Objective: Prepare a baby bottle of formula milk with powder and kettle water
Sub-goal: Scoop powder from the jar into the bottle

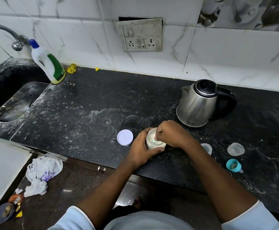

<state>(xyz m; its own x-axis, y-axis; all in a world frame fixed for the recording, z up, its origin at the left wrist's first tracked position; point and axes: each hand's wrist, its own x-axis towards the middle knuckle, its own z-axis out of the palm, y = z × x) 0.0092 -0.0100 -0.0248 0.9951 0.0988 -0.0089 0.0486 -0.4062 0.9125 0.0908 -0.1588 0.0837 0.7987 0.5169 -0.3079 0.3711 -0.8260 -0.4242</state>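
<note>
1. Fingertips of the right hand [169, 135] are pinched together on something pale inside the mouth of the powder jar [155, 141], most likely a scoop handle, though too little of it shows to be sure. The pinch points down into the jar at about 8 o'clock from the knuckles.
2. Left hand [143, 150] wraps the jar from its 7 o'clock side, fingers curled round the wall and thumb across the near face, holding it upright on the counter [89, 103]. The jar's long axis is vertical, so I judge the scoop must come straight up before it can travel.
3. Baby bottle [206, 148], open-mouthed and upright, sits at 3 o'clock from the jar, partly hidden behind the right wrist. The right hand is the nearer one and already carries the pinch, so a short sweep rightward would reach it.
4. Further along at 3 o'clock stands a clear cap [235, 149]; at 4 o'clock lies the teal teat ring [233, 165], close to the counter's front edge.
5. Jar lid [125, 137] lies flat at 9 o'clock, just beside the left hand and apart from it.
6. Kettle [200, 103] stands at 1 o'clock, lid shut, spout facing left, well clear of the path to the bottle.
7. Counter room opens wide at 11 o'clock; the sink [11, 103] is far off at 10 o'clock.
</note>
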